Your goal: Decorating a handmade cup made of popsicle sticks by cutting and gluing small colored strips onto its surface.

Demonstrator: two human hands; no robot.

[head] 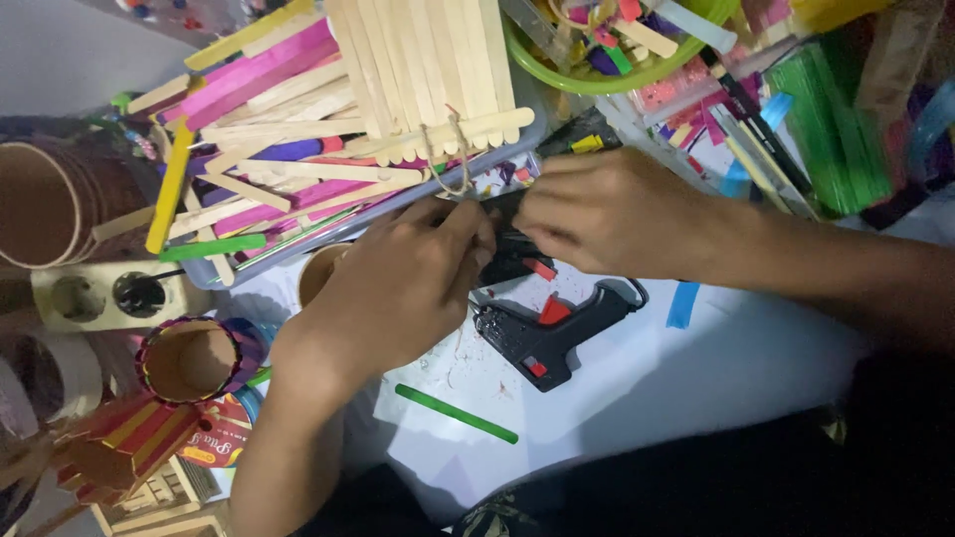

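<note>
Left hand [398,283] and right hand [607,209] both pinch a twine knot [458,179] on the raft of plain sticks [428,75] over the tray [298,249]. Raft looks assembled; tying seems unfinished. Glue gun [552,333] lies untouched.

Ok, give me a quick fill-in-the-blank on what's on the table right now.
1. The glue gun lying below the hands is black with ____ parts.
2. The loose stick on the white sheet near the left hand is ____.
3. The bowl above the right hand is ____.
4. The tied bundle of plain sticks rests on a ____.

Missing words: red; green; green; tray
</note>
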